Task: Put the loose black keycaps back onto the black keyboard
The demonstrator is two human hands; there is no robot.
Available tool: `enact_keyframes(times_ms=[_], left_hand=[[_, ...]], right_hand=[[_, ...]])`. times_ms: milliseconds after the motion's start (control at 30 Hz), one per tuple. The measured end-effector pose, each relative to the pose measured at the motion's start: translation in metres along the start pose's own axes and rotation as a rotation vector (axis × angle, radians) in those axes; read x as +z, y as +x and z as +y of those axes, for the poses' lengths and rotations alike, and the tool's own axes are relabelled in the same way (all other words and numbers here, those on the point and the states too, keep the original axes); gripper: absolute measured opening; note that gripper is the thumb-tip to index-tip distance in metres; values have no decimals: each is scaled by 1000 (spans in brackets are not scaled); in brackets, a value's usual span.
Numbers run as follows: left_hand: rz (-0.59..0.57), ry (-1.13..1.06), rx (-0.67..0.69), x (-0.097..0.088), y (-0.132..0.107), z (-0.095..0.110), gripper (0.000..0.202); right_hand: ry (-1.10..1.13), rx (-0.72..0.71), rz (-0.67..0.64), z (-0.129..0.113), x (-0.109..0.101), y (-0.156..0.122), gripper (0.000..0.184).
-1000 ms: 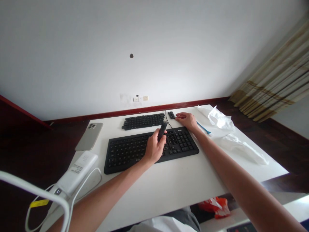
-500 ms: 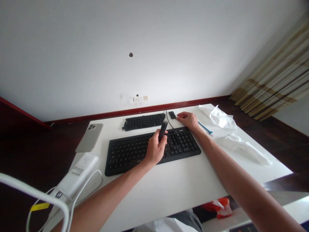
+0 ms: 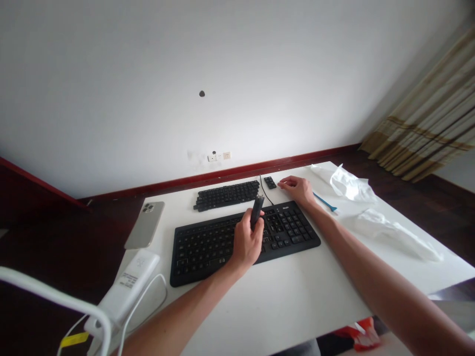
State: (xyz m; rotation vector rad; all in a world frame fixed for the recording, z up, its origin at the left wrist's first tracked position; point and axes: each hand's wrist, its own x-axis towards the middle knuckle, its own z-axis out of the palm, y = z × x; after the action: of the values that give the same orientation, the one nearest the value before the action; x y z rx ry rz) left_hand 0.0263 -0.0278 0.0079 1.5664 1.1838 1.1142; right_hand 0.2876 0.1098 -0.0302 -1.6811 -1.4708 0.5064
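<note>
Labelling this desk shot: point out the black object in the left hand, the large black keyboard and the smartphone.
black object [image 3: 257, 211]: head view, on its exposed upper end.
large black keyboard [image 3: 204, 252]: head view, on the keys of its left half.
smartphone [image 3: 144, 225]: head view, on the middle of its back.

The left hand [image 3: 247, 242] covers the lower part of a black object [image 3: 257, 211], so what it is cannot be told, and hides part of the keyboard [image 3: 208, 257]. The key legends are too small to read, as is the label [image 3: 128, 281] on the white block [image 3: 122, 291]. The bottom edge cuts off a red bag [image 3: 365, 336] and both forearms; the right edge cuts off the curtain [image 3: 426, 113]. A white loop [image 3: 44, 287] at lower left is blurred.
</note>
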Motion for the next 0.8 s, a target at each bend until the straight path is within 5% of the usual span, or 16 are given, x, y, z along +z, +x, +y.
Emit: enact_keyframes(times_ms=[800], left_hand=[[-28, -26, -46, 1, 3, -3, 26]], right_hand=[[-21, 43, 10, 4, -11, 0, 41]])
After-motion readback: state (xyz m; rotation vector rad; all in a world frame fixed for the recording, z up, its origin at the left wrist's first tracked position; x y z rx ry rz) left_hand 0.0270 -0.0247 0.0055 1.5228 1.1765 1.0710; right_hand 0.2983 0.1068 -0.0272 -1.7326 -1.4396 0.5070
